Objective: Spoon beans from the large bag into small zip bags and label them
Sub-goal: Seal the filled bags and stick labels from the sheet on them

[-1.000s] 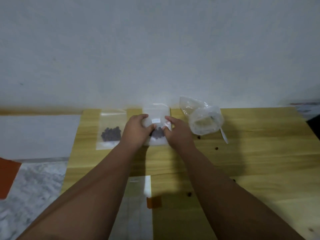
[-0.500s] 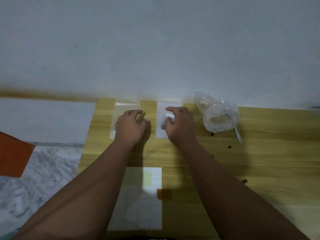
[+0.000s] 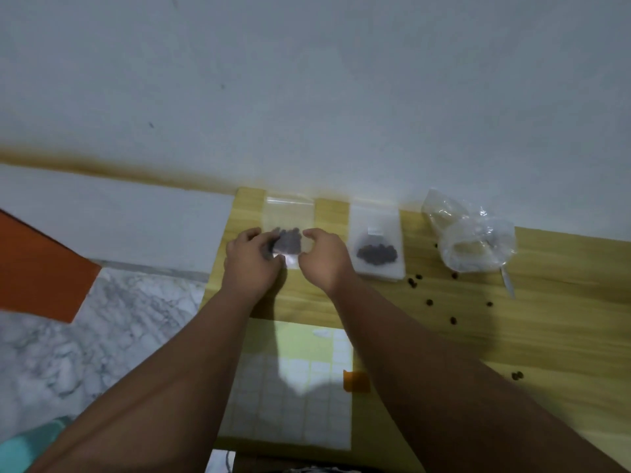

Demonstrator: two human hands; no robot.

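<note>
Dim, soft focus; forearm shadows on table (image 3: pixel 512 336); edges curved.

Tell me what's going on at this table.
A person is bagging beans at a wooden table. Their left hand and right hand hold a small zip bag of dark beans by its lower edges. To its right lies a second zip bag, filled and carrying a white label. The large bag sits farther right with a spoon handle poking out. Loose beans are scattered nearby, and a label sheet lies near the person.
</note>
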